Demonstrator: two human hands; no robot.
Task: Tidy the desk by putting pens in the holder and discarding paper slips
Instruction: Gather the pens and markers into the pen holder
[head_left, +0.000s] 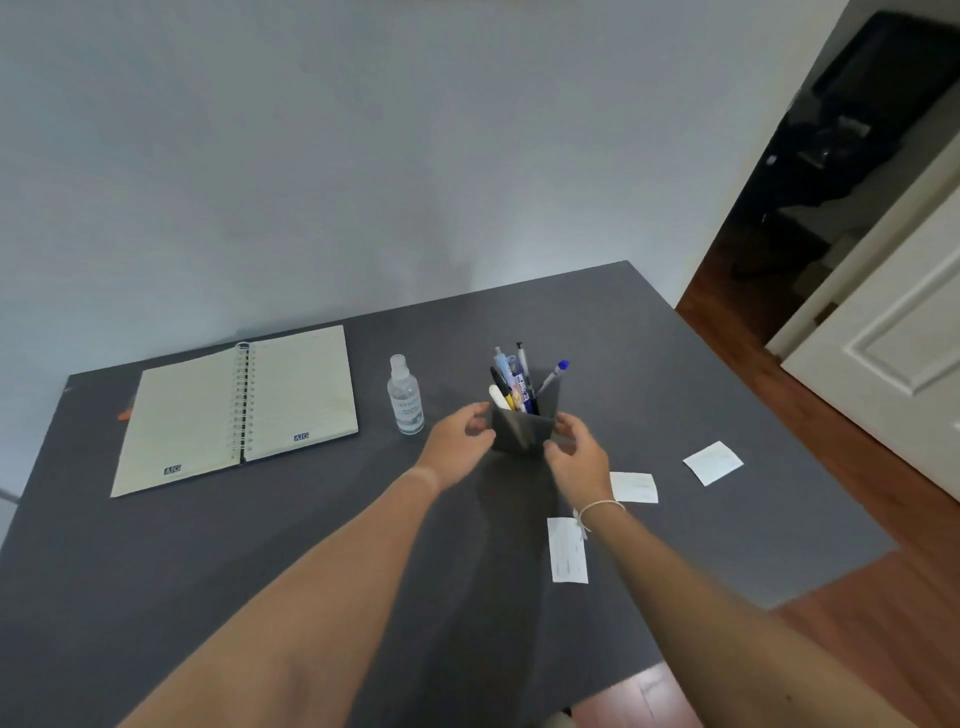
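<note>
1. A dark grey desk carries everything in view, both bare forearms reaching across it toward the pen holder.
2. An open spiral notebook lies flat well to the left of the left hand, near the desk's far edge.
3. The grey pen holder stands upright between the two hands — pens of several colours already stand in it, tips fanned upward.
4. The left hand curls loosely at the holder's left side, fingers half open; contact cannot be told.
5. The right hand, a white band at the wrist, cups the holder's right side, fingers bent against its wall.
6. A clear spray bottle stands just left of the left hand.
7. Three paper slips remain on the desk — one slip beneath the right wrist, a second slip just right of that wrist, a third slip farther right.
</note>
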